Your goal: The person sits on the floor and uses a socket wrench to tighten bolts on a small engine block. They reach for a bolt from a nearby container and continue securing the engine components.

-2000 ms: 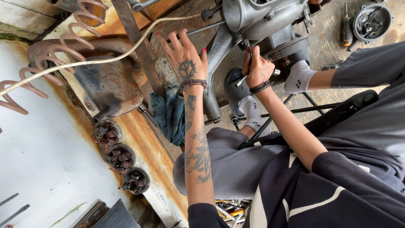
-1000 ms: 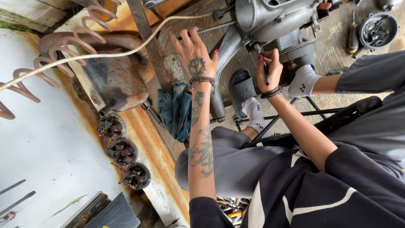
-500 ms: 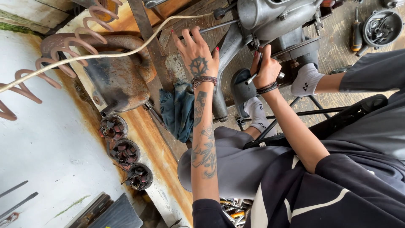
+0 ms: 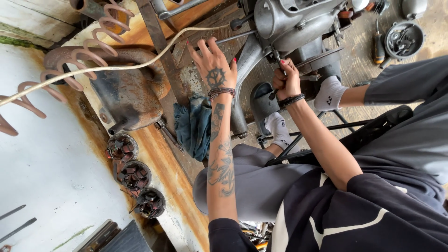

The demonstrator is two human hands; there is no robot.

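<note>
Since the earlier frame our left hand (image 4: 214, 65) has stayed raised with fingers spread wide, holding nothing, just above the blue rag (image 4: 193, 128) and beside the rusty exhaust pipe (image 4: 128, 95). Our right hand (image 4: 287, 79) remains clenched around a thin tool (image 4: 277, 59) pressed against the grey engine casing (image 4: 291, 21). Three round copper-wound coil plates (image 4: 135, 173) lie in a row at lower left, well apart from both hands

workshop | engine casing (image 4: 289, 23) | rusty exhaust (image 4: 126, 93) | stator coils (image 4: 135, 175)
</note>
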